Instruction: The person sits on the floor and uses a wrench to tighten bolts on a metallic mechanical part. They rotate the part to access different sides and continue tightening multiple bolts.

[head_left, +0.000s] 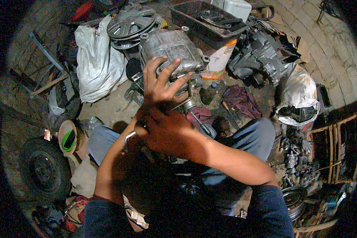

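Note:
A grey cast-metal engine housing (pixel 170 45) with mounting lugs at its corners stands before me. My left hand (pixel 162 81) rests spread against its near side, fingers apart. Across my left wrist lies my right hand (pixel 162 125), closed and deep in shadow. Its grip is on a bent-ended wrench (pixel 183 104). One angled end of this bar shows past my right hand, above the left forearm. The far end turns up beside the housing's lower right edge; what it sits on is hard to make out. Below it lies a screwdriver-like tool (pixel 197 119) with a metal shaft.
Wheel covers (pixel 133 23) and a white sack (pixel 95 63) lie at the far left. Behind the housing, a black tray (pixel 186 18) tops a white bucket (pixel 220 59). Another metal casing (pixel 261 55) and dark red cloth (pixel 242 101) are right; a tyre (pixel 45 168) is left.

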Demonstrator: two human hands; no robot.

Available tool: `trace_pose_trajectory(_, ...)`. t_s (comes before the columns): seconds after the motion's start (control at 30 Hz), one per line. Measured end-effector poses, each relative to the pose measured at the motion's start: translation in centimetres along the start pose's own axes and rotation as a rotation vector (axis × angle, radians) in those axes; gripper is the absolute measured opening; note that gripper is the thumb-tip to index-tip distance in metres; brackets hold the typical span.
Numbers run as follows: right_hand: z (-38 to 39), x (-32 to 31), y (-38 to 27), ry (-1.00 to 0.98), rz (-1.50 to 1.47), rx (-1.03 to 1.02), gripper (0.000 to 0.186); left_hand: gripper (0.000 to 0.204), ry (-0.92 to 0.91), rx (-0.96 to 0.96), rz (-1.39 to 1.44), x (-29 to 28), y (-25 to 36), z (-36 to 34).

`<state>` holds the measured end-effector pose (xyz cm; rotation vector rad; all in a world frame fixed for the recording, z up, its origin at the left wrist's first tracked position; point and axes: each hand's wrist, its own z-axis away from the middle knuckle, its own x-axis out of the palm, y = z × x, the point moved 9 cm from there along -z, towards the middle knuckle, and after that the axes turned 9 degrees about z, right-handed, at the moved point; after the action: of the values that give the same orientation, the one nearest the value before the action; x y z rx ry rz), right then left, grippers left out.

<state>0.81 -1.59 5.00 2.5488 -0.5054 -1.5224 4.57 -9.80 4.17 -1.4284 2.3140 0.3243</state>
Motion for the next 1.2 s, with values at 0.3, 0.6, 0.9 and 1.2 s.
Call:
trace_pose_trajectory(0.3,3.2,-1.0,2.6,-0.121,-0.678,0.320,0.023,0.052,-0.081,-0.047,0.039,-0.2,0.4,-0.8)
trace_pose_trajectory(0.6,16.8,-3.5,19.6,0.780,-1.038,1.281,0.027,0.061,-0.223,-0.064,0.125,-1.1,0.3,-1.2)
trace_pose_trajectory(0.9,20.1,6.7,18.2,0.999,-1.501,1.640,0.023,0.051,-0.104,-0.083,0.097,-0.9,0.4,-1.2)
trace_pose_trajectory(1.2,19.7,8.9,16.5,1.009,-1.656,1.819,0.024,0.038,-0.067,-0.119,0.084,-0.8,0.3,-1.1)
